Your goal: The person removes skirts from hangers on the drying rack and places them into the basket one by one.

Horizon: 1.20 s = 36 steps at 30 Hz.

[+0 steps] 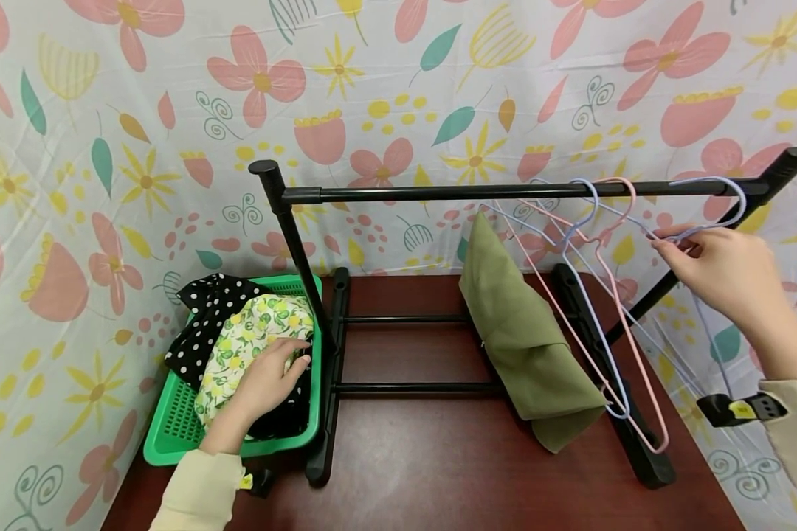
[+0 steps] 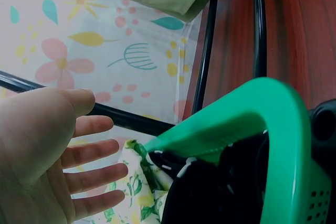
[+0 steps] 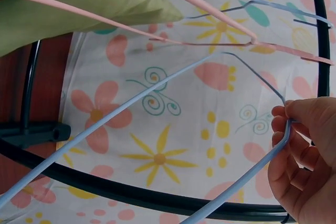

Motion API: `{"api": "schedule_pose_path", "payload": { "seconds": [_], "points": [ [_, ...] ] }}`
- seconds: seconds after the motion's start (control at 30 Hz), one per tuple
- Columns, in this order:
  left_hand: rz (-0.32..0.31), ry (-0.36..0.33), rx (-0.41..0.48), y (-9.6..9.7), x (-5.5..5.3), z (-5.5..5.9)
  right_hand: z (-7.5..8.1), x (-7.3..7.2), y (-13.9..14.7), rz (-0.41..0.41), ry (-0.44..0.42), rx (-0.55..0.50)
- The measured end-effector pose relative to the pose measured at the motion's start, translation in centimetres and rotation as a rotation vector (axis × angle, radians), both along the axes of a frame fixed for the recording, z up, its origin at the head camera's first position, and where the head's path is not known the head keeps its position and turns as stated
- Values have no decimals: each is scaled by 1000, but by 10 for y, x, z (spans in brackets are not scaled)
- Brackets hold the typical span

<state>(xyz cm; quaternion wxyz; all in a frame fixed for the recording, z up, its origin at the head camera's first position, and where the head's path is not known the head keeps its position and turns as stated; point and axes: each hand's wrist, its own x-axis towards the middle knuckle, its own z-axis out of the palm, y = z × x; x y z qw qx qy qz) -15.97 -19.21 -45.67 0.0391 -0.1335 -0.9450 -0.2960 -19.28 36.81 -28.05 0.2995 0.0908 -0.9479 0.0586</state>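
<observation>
My right hand (image 1: 730,273) pinches a light blue hanger (image 3: 121,103) at the neck below its hook, at the rack's right end. The hook curls over the black rail (image 1: 398,194). Over the green basket (image 1: 166,435) is my left hand (image 1: 266,380), its fingers relaxed and slightly spread. In the left wrist view that hand (image 2: 58,156) holds nothing. Beneath and beside it lie a white cloth with a lemon print (image 1: 266,321) and a black polka-dot cloth (image 1: 206,317). An olive green garment (image 1: 525,332) hangs from a hanger on the rail.
A pink hanger (image 1: 627,335) and another blue hanger (image 1: 587,295) hang between the green garment and my right hand. The black rack stands on a dark red-brown table (image 1: 412,457). Behind it is a flower-patterned curtain (image 1: 372,88). The rack's left upright (image 1: 302,258) rises beside the basket.
</observation>
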Motion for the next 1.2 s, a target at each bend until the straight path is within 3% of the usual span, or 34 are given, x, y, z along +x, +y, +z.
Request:
{"api": "schedule_pose_path", "payload": {
  "seconds": [0.17,0.47,1.2],
  "points": [
    [-9,22,10,5,0,0,2,-5,-4,-13,-52,-4],
    [-17,58,13,14,0,3,0,-17,-12,8,-67,-33],
    [-43,48,77,29,1,5,-7,-33,-17,-4,-235,-45]
  ]
}}
